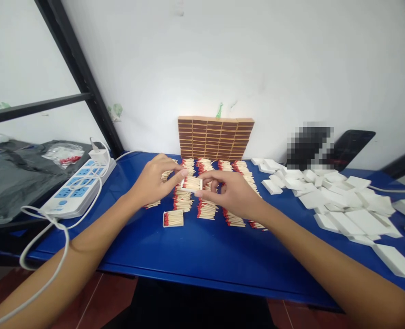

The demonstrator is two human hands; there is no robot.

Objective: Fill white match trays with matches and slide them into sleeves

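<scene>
A small white matchbox tray with red-headed matches in it is held up between my two hands, above the rows of matches. My left hand grips its left end, thumb at the near corner. On the right end, my right hand pinches the tray between thumb and fingers. Below them a second filled matchbox tray lies on the blue table. Several columns of loose matches with red heads lie behind and under my hands, partly hidden by them.
Stacked brown-sided matchboxes stand against the wall. White empty trays are heaped at the right, near a dark phone. A power strip with a white cable sits at the left, beside a black plastic bag.
</scene>
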